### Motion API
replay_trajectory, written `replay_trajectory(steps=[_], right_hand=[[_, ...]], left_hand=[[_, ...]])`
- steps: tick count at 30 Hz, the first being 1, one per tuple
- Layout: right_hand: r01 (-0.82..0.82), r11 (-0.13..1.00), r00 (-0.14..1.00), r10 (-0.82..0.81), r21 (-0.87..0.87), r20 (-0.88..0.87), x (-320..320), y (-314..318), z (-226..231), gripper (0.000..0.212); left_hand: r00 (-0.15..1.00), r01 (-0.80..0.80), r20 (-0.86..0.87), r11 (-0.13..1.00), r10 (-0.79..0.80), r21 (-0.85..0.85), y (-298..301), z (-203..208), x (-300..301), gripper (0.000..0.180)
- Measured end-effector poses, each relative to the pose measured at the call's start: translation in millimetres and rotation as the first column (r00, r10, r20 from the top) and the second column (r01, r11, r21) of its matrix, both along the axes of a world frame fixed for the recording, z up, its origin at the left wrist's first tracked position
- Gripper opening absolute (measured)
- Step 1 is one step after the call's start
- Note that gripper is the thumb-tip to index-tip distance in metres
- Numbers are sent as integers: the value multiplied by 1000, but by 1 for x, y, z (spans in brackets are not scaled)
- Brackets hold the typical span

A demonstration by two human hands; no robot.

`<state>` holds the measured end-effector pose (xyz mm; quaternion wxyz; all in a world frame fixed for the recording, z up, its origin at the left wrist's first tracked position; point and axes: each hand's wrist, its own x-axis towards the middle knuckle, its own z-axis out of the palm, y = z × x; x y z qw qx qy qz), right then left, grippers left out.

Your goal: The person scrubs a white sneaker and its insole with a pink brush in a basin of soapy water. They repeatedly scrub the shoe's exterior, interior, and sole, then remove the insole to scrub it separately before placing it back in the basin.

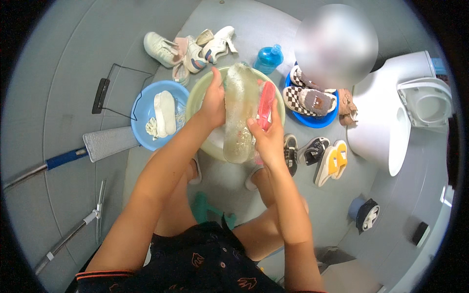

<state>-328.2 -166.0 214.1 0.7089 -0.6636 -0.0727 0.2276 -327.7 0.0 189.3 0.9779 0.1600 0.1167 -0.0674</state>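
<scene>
A wet shoe with a translucent yellowish-green sole (pixel 239 119) is held sole up over a pale green basin (pixel 194 95). My left hand (pixel 213 105) grips its left edge, thumb pointing up along the side. In my right hand (pixel 268 141) is a pink-red scrub brush (pixel 265 105), held upright against the shoe's right side; the thumb lies near the sole. The brush's bristles are hidden, as is the shoe's upper. Left of the basin, a light blue basin (pixel 140 105) holds a white insole-shaped piece (pixel 165 114) and bunched whitish laces (pixel 152 128).
White sneakers (pixel 163 49) and a blue bottle (pixel 268 59) stand beyond the basin. Right are a blue tub (pixel 315 121) of checkered shoes, dark shoes (pixel 315 150), yellow slippers (pixel 332 163) and a toilet (pixel 381 117). A flat mop (pixel 110 143) leans left. A blurred patch hides the upper right.
</scene>
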Motion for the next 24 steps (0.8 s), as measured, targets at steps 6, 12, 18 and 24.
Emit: replay_trajectory(steps=[6, 12, 18, 24], right_hand=[[-25, 933, 982, 90, -358, 164, 11, -13, -2, 76], [-158, 835, 958, 258, -527, 121, 6, -20, 32, 61], [-221, 718, 883, 435, -660, 178, -9, 2, 19, 48], [-134, 675, 857, 446, -725, 257, 11, 11, 7, 47]], left_hand=[[1000, 3, -12, 998, -4, -64, 1, -13, 3, 75], [1000, 20, 16, 997, -19, -78, 19, -17, 0, 67], [997, 9, -76, 1000, -8, 7, 4, -20, 2, 61], [984, -62, -162, 995, 74, 79, -10, -19, 1, 53]])
